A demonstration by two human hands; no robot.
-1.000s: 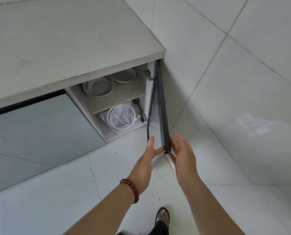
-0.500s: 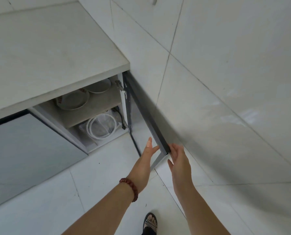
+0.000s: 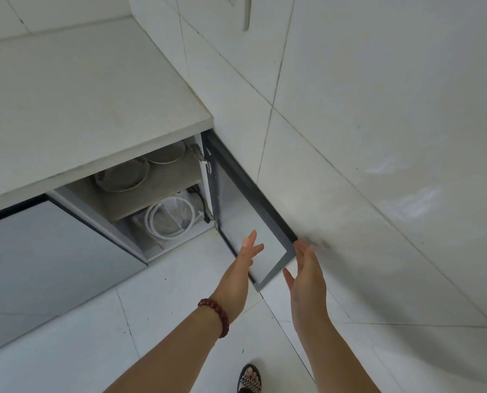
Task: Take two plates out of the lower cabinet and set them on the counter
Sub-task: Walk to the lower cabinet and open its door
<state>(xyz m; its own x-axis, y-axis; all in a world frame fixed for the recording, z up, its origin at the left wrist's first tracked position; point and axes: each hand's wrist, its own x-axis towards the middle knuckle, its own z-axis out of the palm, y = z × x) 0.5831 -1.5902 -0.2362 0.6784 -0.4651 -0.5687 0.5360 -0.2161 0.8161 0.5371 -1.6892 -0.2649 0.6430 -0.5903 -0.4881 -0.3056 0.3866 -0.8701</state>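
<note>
Two plates rest on the upper shelf of the open lower cabinet: a white plate with a red rim pattern [image 3: 123, 175] and a plain pale plate [image 3: 167, 154] behind it, partly hidden by the counter [image 3: 80, 109] above. The grey-framed cabinet door [image 3: 253, 219] is swung wide, almost against the tiled wall. My left hand [image 3: 243, 259], with a red bead bracelet on the wrist, hovers in front of the door's inner face, fingers apart. My right hand [image 3: 304, 268] is at the door's outer corner, open, holding nothing.
A coiled white hose [image 3: 170, 219] lies on the cabinet's bottom. A closed grey cabinet door [image 3: 38, 251] is to the left. The tiled wall [image 3: 378, 137] stands close on the right. A sandalled foot [image 3: 249, 378] is on the white floor tiles.
The door has swung further open toward the wall. Both hands have let go of its edge and now hang open beside it. The view has shifted right.
</note>
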